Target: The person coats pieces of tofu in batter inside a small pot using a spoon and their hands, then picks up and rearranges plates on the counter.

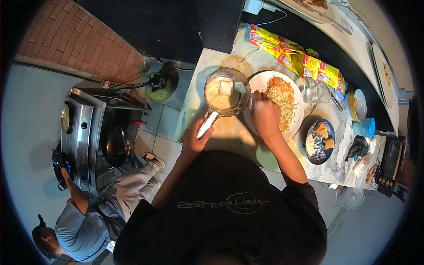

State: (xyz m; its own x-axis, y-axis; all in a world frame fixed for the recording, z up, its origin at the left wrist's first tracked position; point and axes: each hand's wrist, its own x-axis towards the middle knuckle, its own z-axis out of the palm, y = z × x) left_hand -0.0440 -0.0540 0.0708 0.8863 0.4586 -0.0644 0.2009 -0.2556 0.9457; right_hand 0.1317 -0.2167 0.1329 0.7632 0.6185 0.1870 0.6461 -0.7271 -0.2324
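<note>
My left hand [197, 138] is wrapped round the light handle of a round pan [239, 109], which holds a pale creamy mixture [221, 93] with a whiter lump in it. At the pan's right rim, my right hand [263, 112] is closed on what looks like a utensil, mostly hidden by the fingers. Under and beside that hand lies a large white plate [298, 121] bearing shredded orange and pale green food [282, 98].
Yellow-red packets [304, 62] and a clear glass container [316, 92] stand behind the plate. To the right are a foil-lined bowl [316, 150], a blue cup [365, 127] and a black appliance [390, 164]. At lower left, another person [88, 225] reaches to a stove [84, 145].
</note>
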